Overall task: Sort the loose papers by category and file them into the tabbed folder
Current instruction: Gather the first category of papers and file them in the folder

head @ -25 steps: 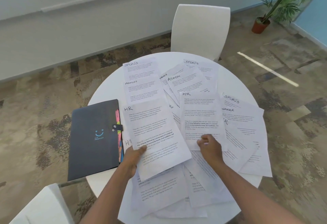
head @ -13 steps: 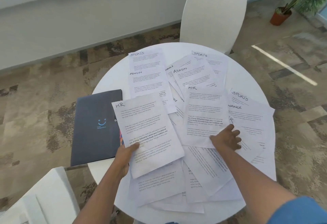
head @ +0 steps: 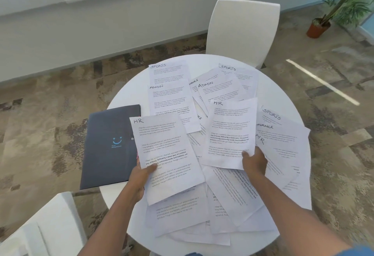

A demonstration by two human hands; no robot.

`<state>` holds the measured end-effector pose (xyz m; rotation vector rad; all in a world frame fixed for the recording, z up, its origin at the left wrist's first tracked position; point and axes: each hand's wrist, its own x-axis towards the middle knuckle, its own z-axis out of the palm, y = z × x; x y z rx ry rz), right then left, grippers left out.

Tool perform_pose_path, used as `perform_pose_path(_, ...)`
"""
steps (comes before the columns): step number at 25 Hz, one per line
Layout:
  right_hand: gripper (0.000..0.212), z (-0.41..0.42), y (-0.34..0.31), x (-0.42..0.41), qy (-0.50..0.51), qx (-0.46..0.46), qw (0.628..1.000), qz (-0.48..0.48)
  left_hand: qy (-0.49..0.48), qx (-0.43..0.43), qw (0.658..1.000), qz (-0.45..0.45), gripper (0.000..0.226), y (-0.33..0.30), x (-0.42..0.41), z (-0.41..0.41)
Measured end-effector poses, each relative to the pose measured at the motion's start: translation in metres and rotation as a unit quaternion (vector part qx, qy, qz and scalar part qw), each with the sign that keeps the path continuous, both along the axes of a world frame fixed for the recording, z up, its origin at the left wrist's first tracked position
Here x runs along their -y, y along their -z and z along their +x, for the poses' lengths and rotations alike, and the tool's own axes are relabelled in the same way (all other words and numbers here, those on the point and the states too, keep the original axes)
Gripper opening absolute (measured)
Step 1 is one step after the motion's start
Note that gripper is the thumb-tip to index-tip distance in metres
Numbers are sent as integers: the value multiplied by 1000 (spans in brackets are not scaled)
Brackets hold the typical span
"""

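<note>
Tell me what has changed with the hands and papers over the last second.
The right hand went from pressing the second HR sheet to gripping its lower corner. The left hand carried its HR sheet left, over the grey folder. The other papers stayed put.

I sit at a round white table [head: 129, 102] on mottled brown-grey carpet [head: 50, 114]. 2 white chairs [head: 242, 31] flank it, a potted plant [head: 317, 27] stands far right, and the wall [head: 101, 23] is pale.

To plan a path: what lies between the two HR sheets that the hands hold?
In the head view, between the left HR sheet and the right HR sheet lie overlapping loose papers, one partly showing "FINANCE" letters.
</note>
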<state>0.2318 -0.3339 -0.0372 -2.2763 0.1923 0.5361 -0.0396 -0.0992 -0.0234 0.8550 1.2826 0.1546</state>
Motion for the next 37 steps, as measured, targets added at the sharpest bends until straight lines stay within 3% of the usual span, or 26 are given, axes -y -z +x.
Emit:
perform_pose_path(7,30,-8,-19,13,1,-6,979,203,34,49,998,-13,41,-17,1,-3)
perform_pose_path(11,34,-30,-32,5,-70,-38,958,277,51,72,996,-18,40,-28,4,-4)
perform_pose_path(14,30,-52,-27,-4,-141,-53,954,260,53,68,996,0,27,-35,8,0)
perform_pose_path(19,23,-86,-19,-10,-204,-64,954,208,66,73,995,12,35,-44,8,5)
perform_pose_path(34,21,-107,-32,-12,-196,-125,947,222,103,79,991,44,40,-28,23,23)
perform_pose_path(37,20,-98,-32,-5,-188,-84,961,186,103,76,990,53,37,-25,23,31)
